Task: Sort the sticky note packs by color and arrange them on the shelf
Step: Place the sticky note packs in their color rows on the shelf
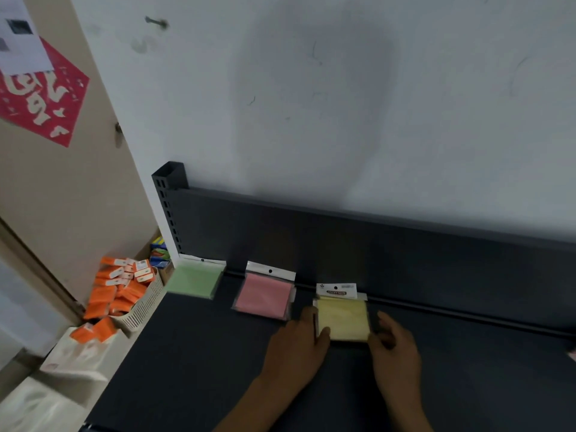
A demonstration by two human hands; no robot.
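Three sticky note packs lie in a row along the back of the dark shelf [202, 353]: a green pack [194, 279] at the left, a pink pack [265, 295] in the middle, a yellow pack [343, 318] at the right. My left hand [297, 347] holds the yellow pack's left edge, thumb on its near corner. My right hand [394, 346] touches the pack's right edge with curled fingers. The yellow pack lies flat on the shelf, its white header card toward the back panel.
The shelf's dark back panel [374, 244] stands against a white wall. Left of the shelf, a white basket [141, 307] holds several orange packs, with more orange packs on white bags [78, 353] below. A pink object shows at the far right edge [572, 355].
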